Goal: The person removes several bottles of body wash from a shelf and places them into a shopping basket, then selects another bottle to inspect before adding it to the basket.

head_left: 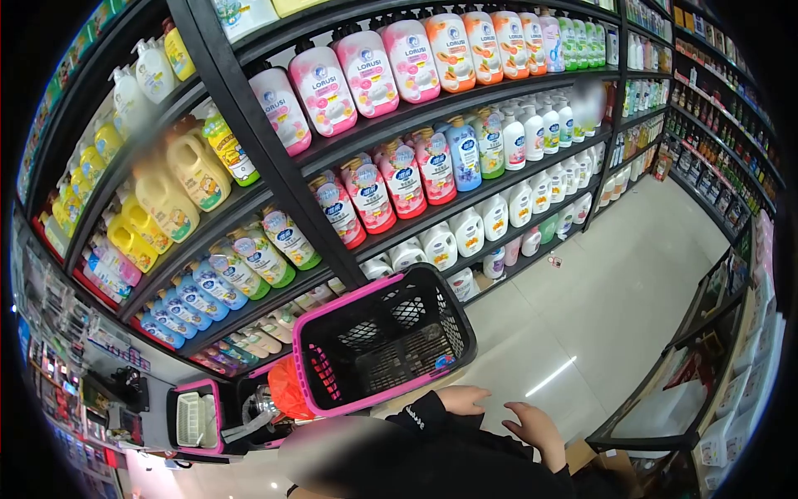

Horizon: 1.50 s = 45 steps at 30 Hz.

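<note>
My left hand (462, 400), in a black sleeve with white lettering, reaches in from the bottom middle with its fingers loosely stretched. Facing it across a small gap is my right hand (535, 429), its fingers apart. Neither holds anything. Just beyond my left hand is a black shopping basket (378, 353) with a pink rim, nearest to it but not visibly touched. A small blue and red item (445, 361) lies in one corner of the basket. Against the basket's left side shows a red plastic bag (288, 389).
Black shelves (278, 195) hold rows of pink and orange pump bottles (407, 62) and detergent jugs (187, 170). Another pink-rimmed basket (218, 416) with a white crate (197, 420) stands lower left. Tiled floor (582, 283) runs along the aisle; a black-framed case (673, 399) stands right.
</note>
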Tool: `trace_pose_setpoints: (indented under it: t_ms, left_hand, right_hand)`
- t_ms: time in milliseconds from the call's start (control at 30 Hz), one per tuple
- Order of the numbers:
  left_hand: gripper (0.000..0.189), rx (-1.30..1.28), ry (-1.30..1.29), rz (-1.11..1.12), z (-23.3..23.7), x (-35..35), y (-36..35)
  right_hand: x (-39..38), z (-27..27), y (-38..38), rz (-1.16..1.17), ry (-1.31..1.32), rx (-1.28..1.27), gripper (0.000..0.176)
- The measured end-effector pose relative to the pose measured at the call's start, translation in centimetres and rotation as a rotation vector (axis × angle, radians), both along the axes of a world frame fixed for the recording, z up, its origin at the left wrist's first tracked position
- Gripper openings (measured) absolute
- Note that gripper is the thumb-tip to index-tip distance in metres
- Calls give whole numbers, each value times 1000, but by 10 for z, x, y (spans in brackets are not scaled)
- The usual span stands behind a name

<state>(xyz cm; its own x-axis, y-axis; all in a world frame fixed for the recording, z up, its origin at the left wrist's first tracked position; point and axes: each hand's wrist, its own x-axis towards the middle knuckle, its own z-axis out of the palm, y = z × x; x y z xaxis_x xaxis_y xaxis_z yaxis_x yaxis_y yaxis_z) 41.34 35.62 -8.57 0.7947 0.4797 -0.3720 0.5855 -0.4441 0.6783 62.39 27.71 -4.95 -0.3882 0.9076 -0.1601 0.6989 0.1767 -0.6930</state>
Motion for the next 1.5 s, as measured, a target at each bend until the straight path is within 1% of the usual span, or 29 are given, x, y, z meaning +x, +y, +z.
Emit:
trace_pose_setpoints:
  t_ms: [133, 167, 267, 300, 333, 400, 467, 500, 600, 633, 700, 733, 767, 933, 1000, 1067, 1100, 1133, 1200, 1233, 1333, 1433, 1500]
  left_hand:
    - [49, -5, 17, -8, -13, 4, 31]
    - [50, -4, 23, -12, -12, 3, 41]
    - [52, 75, -105, 26, -23, -6, 71]
    - [52, 99, -102, 69, -27, -11, 81]
    - [51, 83, -112, 117, -25, -15, 88]
    - [51, 78, -114, 193, -10, -26, 102]
    - [50, -13, 26, 257, 7, -37, 112]
    - [50, 49, -72, 304, -2, -47, 113]
    - [47, 98, -82, 347, -13, -67, 122]
    - [47, 51, -53, 370, -6, -72, 125]
    - [47, 41, -39, 411, -6, -81, 128]
    - [47, 29, -31, 448, -5, -83, 127]
    - [47, -13, 45, 430, -1, -84, 130]
    - [48, -22, 26, 571, -17, -83, 128]
    - [49, -28, 6, 630, -23, -76, 129]
    - [48, 26, -65, 761, -11, -64, 131]
    - [51, -17, -1, 794, 2, -56, 136]
    - [51, -14, -13, 835, 7, -46, 143]
    - [51, -12, 113, 862, 3, -25, 152]
    - [51, 19, 60, 866, -16, -15, 159]
    - [50, 13, 94, 878, -7, 25, 183]
    - [51, 4, 77, 877, 17, 59, 205]
    - [50, 42, 40, 885, 15, 71, 212]
  right_hand:
    - [2, -4, 27, 35, -34, 31, 37]
    - [2, -5, 36, 28, -49, -1, 38]
    - [0, -7, 71, 77, -118, -18, 41]
    - [-3, -6, 85, 79, -121, -72, 40]
    - [-8, -1, 98, 126, -85, -29, 40]
    - [-20, 11, 124, 163, -27, -61, 41]
    - [-31, 9, 151, 228, -16, -27, 40]
    - [-37, 8, 162, 261, -10, -1, 39]
    - [-55, 17, 191, 360, 0, 13, 38]
    - [-59, 13, 201, 367, 7, 13, 38]
    - [-66, 0, 219, 494, -75, 23, 41]
    - [-69, 0, 225, 505, -68, 16, 41]
    - [-72, 2, 233, 550, -92, 13, 41]
    - [-72, 8, 270, 692, -102, -39, 42]
    - [-61, -3, 291, 754, -31, 10, 41]
    - [-50, -3, 311, 786, -34, 38, 40]
    - [-42, -2, 322, 786, -30, 62, 40]
    - [-34, -2, 334, 827, -40, 66, 40]
    - [-14, -3, 355, 818, -74, 103, 39]
    - [-2, -3, 364, 855, -77, 93, 39]
    - [32, -5, 390, 856, -53, 104, 39]
    - [64, -5, 407, 837, -72, 113, 41]
    - [83, -10, 413, 848, -57, 90, 40]
